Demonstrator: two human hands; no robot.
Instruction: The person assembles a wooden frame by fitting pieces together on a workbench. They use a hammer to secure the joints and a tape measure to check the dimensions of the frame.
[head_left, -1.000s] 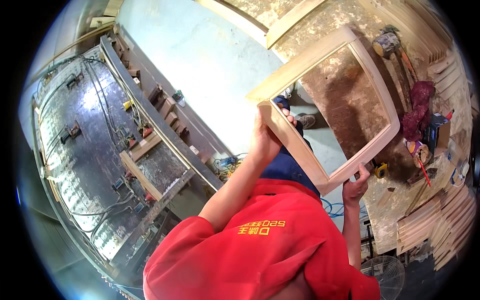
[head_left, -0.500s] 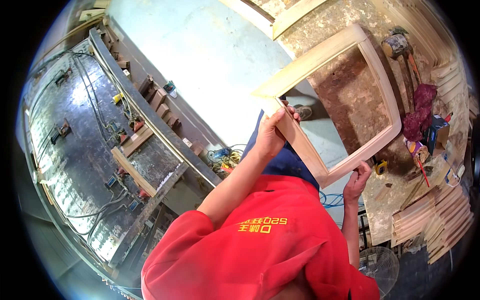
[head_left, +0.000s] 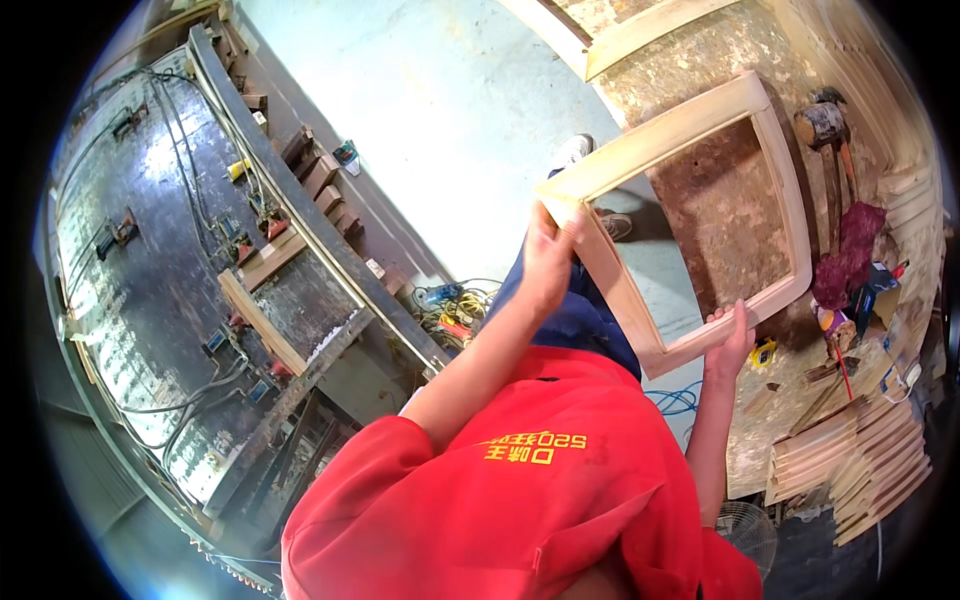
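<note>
A pale wooden frame, four-sided with rounded corners on its far right side, is held up in front of me, overlapping the edge of the workbench. Near its left corner my left hand is closed around the near-left rail, fingers partly hidden behind the wood. Lower right, my right hand grips the near-right rail, with the thumb resting on top. Through the frame's opening the stained bench top and my shoe show.
A mallet, dark red cloth and yellow tape measure lie on the bench at right. Curved wooden pieces are stacked near its corner. Another wooden frame lies at the far end. Leftward stands a metal-topped table with cables and clamps.
My view has shifted a little, so the frame appears slightly farther right. My right hand has moved up along the rail, its thumb now over the top. Both hands keep hold.
</note>
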